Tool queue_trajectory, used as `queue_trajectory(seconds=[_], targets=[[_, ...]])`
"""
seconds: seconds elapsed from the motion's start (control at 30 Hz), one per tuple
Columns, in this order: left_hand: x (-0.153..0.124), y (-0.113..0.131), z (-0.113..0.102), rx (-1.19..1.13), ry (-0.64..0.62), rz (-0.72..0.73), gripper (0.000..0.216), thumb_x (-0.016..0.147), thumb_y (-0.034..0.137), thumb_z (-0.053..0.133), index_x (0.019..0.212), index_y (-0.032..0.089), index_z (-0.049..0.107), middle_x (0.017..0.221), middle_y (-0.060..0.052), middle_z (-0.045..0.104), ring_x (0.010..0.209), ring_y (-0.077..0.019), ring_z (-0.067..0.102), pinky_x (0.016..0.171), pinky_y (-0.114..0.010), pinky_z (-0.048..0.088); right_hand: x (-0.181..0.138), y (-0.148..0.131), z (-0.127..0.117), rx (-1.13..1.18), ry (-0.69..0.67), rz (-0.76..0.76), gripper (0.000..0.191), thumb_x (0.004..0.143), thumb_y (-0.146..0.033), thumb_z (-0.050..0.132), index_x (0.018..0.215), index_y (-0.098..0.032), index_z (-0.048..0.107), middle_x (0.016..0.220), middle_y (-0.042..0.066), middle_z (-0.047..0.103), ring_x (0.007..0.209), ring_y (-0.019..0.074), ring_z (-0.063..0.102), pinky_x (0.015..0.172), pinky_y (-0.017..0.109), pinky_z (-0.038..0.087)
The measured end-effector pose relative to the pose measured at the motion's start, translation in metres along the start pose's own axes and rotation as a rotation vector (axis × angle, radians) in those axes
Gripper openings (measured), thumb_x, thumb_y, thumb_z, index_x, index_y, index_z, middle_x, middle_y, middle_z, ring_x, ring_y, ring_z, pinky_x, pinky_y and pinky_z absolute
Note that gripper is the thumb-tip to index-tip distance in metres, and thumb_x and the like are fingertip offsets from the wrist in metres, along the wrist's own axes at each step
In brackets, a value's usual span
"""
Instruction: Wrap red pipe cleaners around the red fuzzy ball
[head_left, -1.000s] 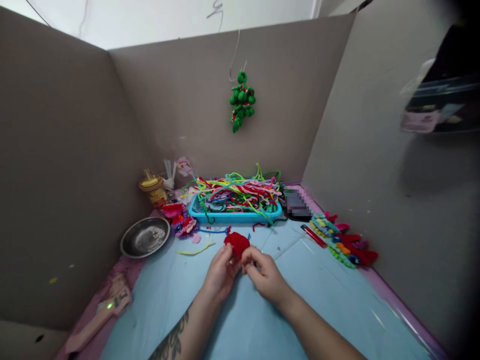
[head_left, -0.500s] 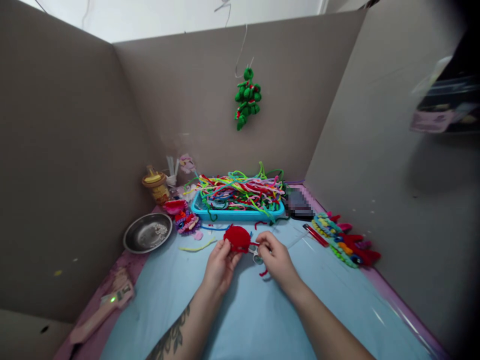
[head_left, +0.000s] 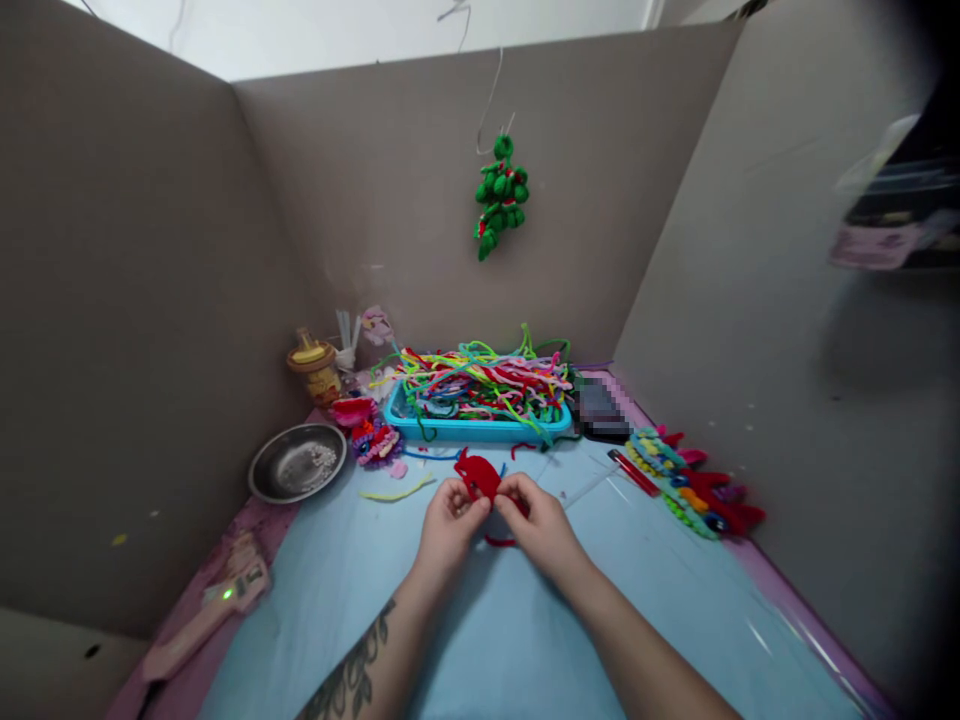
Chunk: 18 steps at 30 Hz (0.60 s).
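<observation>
My left hand (head_left: pixel 448 528) and my right hand (head_left: pixel 538 523) meet over the light blue mat (head_left: pixel 480 640), both pinching a small red fuzzy piece made of pipe cleaner (head_left: pixel 477 476). A short loose red strand (head_left: pixel 498 542) lies on the mat just below my fingers. Both hands' fingers are curled and pressed on the red piece. A tattoo shows on my left forearm.
A blue tray (head_left: pixel 480 428) heaped with coloured pipe cleaners stands behind. A steel bowl (head_left: pixel 296 472) and a glue gun (head_left: pixel 201 618) lie left. Finished colourful pieces (head_left: pixel 694 490) and a red pen (head_left: pixel 631 472) lie right. A green ornament (head_left: pixel 500 196) hangs on the cardboard wall.
The small scissors seen in my right hand half a second ago are gone from view. My right hand has come back to the red piece, which now looks edge-on.
</observation>
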<state>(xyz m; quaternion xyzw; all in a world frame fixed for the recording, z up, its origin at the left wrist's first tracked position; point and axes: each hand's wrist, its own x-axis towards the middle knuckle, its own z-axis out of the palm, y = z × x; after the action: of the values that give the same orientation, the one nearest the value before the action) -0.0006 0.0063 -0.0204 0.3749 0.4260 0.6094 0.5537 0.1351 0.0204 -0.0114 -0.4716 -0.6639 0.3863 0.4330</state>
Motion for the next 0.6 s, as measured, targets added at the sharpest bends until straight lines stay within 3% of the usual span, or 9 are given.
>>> queue_trajectory(seconds=[0.3, 0.47, 0.6], targets=[[0.001, -0.009, 0.000, 0.137, 0.002, 0.006, 0.031, 0.061, 0.028, 0.074, 0.064, 0.018, 0.044, 0.061, 0.004, 0.055, 0.059, -0.0110, 0.051, 0.059, -0.023, 0.038, 0.001, 0.017, 0.008, -0.106, -0.050, 0.130, 0.014, 0.077, -0.027, 0.048, 0.066, -0.019, 0.053, 0.057, -0.003, 0.056, 0.054, 0.0143, 0.052, 0.052, 0.023, 0.037], [-0.001, -0.002, 0.002, 0.036, -0.020, -0.028, 0.032, 0.060, 0.027, 0.076, 0.075, 0.017, 0.049, 0.071, 0.000, 0.064, 0.066, -0.0134, 0.059, 0.066, -0.025, 0.042, -0.003, 0.000, 0.005, -0.097, -0.004, 0.032, 0.013, 0.080, -0.022, 0.045, 0.070, -0.019, 0.054, 0.065, 0.000, 0.059, 0.061, 0.0154, 0.054, 0.058, 0.025, 0.040], [-0.002, -0.001, 0.001, -0.034, 0.046, -0.046, 0.033, 0.062, 0.026, 0.075, 0.082, 0.017, 0.051, 0.064, 0.002, 0.064, 0.058, -0.0098, 0.056, 0.061, -0.021, 0.039, -0.005, -0.009, 0.006, -0.133, 0.039, -0.093, 0.014, 0.082, -0.018, 0.045, 0.072, -0.019, 0.055, 0.071, 0.002, 0.060, 0.068, 0.0166, 0.055, 0.063, 0.026, 0.041]])
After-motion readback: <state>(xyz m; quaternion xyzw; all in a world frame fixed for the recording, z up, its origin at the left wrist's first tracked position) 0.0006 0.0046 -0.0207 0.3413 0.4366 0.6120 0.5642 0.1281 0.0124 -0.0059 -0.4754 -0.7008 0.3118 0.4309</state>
